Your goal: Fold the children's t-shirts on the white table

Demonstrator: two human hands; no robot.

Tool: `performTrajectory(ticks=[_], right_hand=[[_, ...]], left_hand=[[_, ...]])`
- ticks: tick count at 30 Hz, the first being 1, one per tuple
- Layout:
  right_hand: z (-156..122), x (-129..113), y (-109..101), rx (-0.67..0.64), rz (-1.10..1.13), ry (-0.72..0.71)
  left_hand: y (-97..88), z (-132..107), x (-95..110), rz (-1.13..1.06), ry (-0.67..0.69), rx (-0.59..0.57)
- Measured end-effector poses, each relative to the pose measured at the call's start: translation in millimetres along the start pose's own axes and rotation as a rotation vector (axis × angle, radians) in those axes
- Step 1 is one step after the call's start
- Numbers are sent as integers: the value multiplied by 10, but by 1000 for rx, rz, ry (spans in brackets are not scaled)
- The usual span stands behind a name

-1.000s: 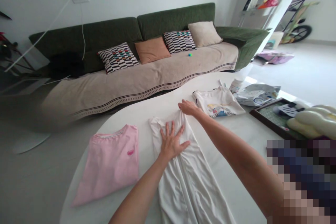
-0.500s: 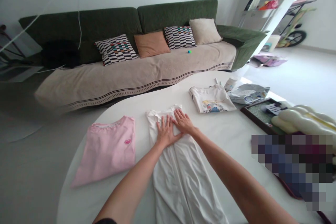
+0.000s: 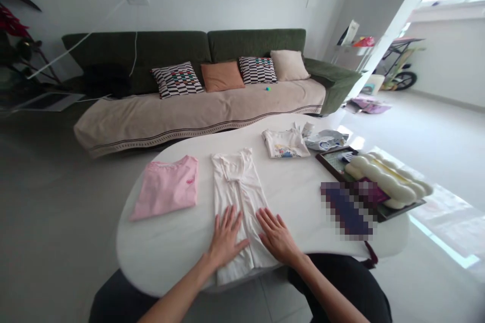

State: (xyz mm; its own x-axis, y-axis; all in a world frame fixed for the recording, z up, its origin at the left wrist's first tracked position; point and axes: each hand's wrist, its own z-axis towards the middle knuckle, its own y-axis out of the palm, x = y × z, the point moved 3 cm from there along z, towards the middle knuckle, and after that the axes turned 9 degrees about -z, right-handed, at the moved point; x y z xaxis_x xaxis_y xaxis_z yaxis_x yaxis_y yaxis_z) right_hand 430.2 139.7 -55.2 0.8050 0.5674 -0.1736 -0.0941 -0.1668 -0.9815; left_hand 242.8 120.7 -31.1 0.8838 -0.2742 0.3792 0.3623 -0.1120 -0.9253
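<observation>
A long white garment (image 3: 228,189), narrowly folded with a knot-like gather near its top, lies lengthwise on the white table (image 3: 178,250). Its lower end reaches the near edge. My left hand (image 3: 226,236) rests flat on the lower left part, fingers spread. On the lower right side, my right hand (image 3: 276,234) lies flat too, its fingers stretched forward. Left of the garment is a folded pink shirt (image 3: 168,189) with a small lip-shaped motif. Farther back on the right sits a folded white printed T-shirt (image 3: 285,143).
Toward the right of the table are a silver-grey plastic bag (image 3: 326,140), a dark-framed tray (image 3: 329,165) and a cream puffy object (image 3: 388,176). A blurred-out item (image 3: 346,212) lies in front. Behind stands a green sofa (image 3: 174,48) with cushions.
Both hands have slid down the white garment toward the near edge and moved apart. The view has tilted up and widened, bringing wall pictures and my knees into sight.
</observation>
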Motion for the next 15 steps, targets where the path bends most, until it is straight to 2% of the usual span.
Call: performTrajectory(ticks=[3,7,10,12,15], right_hand=[[-41,-41,-33,8,-2,17],[-341,-151,-78,-1,31,-94],[-689,-222,-24,10,25,-215],[-841,-225,35,56,-11,-212],[-898,-220,98,170,-78,-169]], left_hand=[[85,-597,45,10,-21,5],[133,-1102,107,60,26,-2],[177,-1297,108,106,69,40],[198,-1333,90,102,83,107],[203,-1305,91,50,123,216]])
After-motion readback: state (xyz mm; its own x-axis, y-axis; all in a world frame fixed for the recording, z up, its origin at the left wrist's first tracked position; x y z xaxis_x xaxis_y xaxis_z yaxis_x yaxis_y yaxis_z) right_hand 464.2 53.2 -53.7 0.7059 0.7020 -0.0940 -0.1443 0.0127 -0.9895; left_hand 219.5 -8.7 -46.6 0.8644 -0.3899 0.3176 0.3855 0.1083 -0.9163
